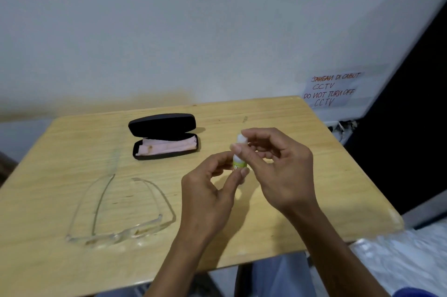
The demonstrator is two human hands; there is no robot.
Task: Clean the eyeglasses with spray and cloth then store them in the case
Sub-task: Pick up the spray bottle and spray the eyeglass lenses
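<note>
Centrally, left hand (208, 190) pinched small spray bottle (239, 160) upright above counter (302, 132), right hand (278, 166) gripping its cap; clear eyeglasses (121, 214) lay left, open black case (164, 137) holding pink cloth (167, 145) behind.

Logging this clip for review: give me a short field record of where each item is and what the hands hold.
surface: wooden table
spray bottle: upright, held above the table
left hand: pinches the bottle's lower part
right hand: fingers at the bottle's top
eyeglasses: clear frame, temples unfolded, on the table at left
case: black, open, far side
cloth: pink, inside the case
</note>
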